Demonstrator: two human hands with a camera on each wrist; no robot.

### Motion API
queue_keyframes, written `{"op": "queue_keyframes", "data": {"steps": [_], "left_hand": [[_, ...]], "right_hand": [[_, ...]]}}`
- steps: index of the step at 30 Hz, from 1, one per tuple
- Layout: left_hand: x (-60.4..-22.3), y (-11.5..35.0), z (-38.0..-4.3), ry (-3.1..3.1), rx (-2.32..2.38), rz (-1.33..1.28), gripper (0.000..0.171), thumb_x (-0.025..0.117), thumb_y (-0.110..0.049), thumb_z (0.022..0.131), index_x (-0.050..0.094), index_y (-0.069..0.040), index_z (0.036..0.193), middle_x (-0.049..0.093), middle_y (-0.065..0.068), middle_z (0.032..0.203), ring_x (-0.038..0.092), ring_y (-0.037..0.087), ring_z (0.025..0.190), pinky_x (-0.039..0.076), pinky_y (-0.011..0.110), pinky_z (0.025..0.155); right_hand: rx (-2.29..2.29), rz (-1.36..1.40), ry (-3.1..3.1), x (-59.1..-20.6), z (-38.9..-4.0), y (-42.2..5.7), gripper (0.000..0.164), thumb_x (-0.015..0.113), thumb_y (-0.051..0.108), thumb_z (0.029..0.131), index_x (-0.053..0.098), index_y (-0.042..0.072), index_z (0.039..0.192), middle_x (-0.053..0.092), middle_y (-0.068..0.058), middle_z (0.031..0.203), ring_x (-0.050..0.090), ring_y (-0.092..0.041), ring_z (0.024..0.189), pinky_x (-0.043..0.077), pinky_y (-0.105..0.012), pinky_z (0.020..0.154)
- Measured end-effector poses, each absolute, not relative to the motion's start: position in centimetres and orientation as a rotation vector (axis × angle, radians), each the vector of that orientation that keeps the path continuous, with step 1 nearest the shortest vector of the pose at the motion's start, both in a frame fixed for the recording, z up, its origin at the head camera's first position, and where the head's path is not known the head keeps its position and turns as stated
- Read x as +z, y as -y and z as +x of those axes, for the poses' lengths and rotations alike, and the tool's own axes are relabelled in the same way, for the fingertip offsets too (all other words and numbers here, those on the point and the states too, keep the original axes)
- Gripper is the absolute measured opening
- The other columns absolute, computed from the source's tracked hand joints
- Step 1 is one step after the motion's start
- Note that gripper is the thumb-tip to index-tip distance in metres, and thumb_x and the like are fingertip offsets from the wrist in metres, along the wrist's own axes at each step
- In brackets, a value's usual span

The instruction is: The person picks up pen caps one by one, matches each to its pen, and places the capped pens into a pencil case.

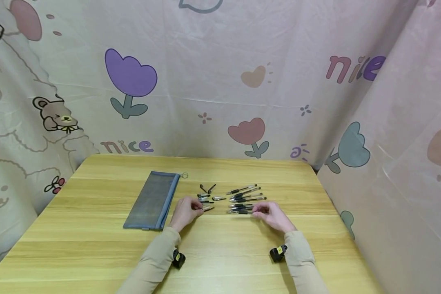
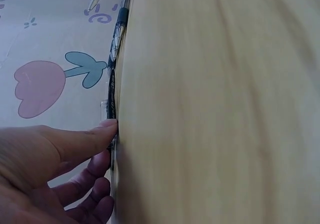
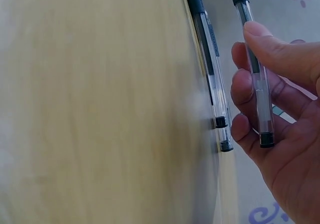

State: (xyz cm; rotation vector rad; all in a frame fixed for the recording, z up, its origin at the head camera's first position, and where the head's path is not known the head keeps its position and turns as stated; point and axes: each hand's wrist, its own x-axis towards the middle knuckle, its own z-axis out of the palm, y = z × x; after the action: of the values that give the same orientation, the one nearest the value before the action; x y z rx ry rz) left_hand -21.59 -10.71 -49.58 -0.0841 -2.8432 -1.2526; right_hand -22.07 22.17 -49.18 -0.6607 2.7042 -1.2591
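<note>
My left hand (image 1: pixel 185 212) is at the near end of a group of loose pen caps (image 1: pixel 218 198). In the left wrist view its thumb and fingers pinch a black pen cap (image 2: pixel 112 92) low over the table. My right hand (image 1: pixel 275 215) grips the rear of an uncapped gel pen (image 3: pixel 262 102), clear barrel and dark grip, between thumb and fingers. The pen's tip points left, toward the caps. Several uncapped pens (image 1: pixel 247 199) lie side by side just beyond the right hand, tips to the left.
A grey-blue mesh zip pouch (image 1: pixel 150 200) lies flat to the left of the left hand, its zip pull ring (image 1: pixel 185 175) at the far corner. The wooden table (image 1: pixel 220 261) ends at a printed curtain (image 1: pixel 191 81) behind and to the sides.
</note>
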Motion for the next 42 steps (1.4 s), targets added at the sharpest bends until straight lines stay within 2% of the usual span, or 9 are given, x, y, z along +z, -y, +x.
{"op": "queue_keyframes", "data": {"steps": [7, 19, 25, 30, 36, 42], "left_hand": [[-49.5, 11.2, -21.2, 2.878, -1.280, -0.122, 0.006, 0.079, -0.003, 0.084, 0.076, -0.008, 0.085, 0.069, 0.002, 0.081, 0.059, 0.012, 0.075, 0.049, 0.030, 0.071], [-49.5, 12.3, -20.2, 2.753, -1.599, -0.165, 0.007, 0.078, -0.003, 0.084, 0.076, -0.003, 0.091, 0.075, 0.007, 0.086, 0.065, 0.010, 0.077, 0.053, 0.026, 0.073], [-49.3, 12.8, -19.7, 2.699, -1.812, -0.192, 0.016, 0.076, -0.005, 0.088, 0.075, 0.001, 0.102, 0.075, 0.014, 0.096, 0.068, 0.013, 0.084, 0.054, 0.027, 0.078], [-49.5, 12.5, -19.7, 2.680, -1.865, -0.223, 0.019, 0.074, -0.009, 0.090, 0.075, -0.001, 0.107, 0.075, 0.014, 0.104, 0.069, 0.015, 0.089, 0.055, 0.029, 0.084], [-49.6, 12.1, -19.6, 2.656, -1.884, -0.276, 0.021, 0.074, -0.010, 0.090, 0.075, -0.001, 0.109, 0.075, 0.016, 0.108, 0.069, 0.015, 0.091, 0.054, 0.025, 0.082], [-49.4, 11.7, -19.4, 2.660, -1.923, -0.302, 0.025, 0.073, -0.012, 0.091, 0.073, 0.000, 0.113, 0.074, 0.017, 0.111, 0.067, 0.012, 0.091, 0.054, 0.021, 0.082]], "right_hand": [[-1.304, -0.618, -2.682, -49.0, -22.0, -21.7, 0.014, 0.072, 0.010, 0.090, 0.074, 0.008, 0.103, 0.075, -0.007, 0.100, 0.063, -0.005, 0.088, 0.052, -0.020, 0.081], [-1.389, -0.615, -2.646, -48.9, -22.0, -21.2, 0.018, 0.071, 0.012, 0.092, 0.072, 0.003, 0.106, 0.074, -0.013, 0.102, 0.063, -0.005, 0.086, 0.052, -0.020, 0.078], [-1.419, -0.597, -2.628, -48.6, -22.0, -20.7, 0.018, 0.069, 0.009, 0.093, 0.072, 0.002, 0.109, 0.073, -0.017, 0.108, 0.066, -0.015, 0.094, 0.052, -0.020, 0.083], [-1.384, -0.603, -2.665, -48.4, -21.8, -19.8, 0.017, 0.069, 0.006, 0.092, 0.073, 0.004, 0.109, 0.073, -0.014, 0.109, 0.067, -0.021, 0.098, 0.053, -0.022, 0.087], [-1.342, -0.669, -2.704, -48.6, -21.6, -19.1, 0.017, 0.068, 0.003, 0.091, 0.073, 0.002, 0.108, 0.074, -0.012, 0.107, 0.069, -0.022, 0.098, 0.056, -0.029, 0.089], [-1.345, -0.685, -2.704, -48.6, -21.6, -18.7, 0.017, 0.070, 0.005, 0.090, 0.074, 0.004, 0.107, 0.075, -0.009, 0.105, 0.069, -0.020, 0.096, 0.055, -0.025, 0.087]]}}
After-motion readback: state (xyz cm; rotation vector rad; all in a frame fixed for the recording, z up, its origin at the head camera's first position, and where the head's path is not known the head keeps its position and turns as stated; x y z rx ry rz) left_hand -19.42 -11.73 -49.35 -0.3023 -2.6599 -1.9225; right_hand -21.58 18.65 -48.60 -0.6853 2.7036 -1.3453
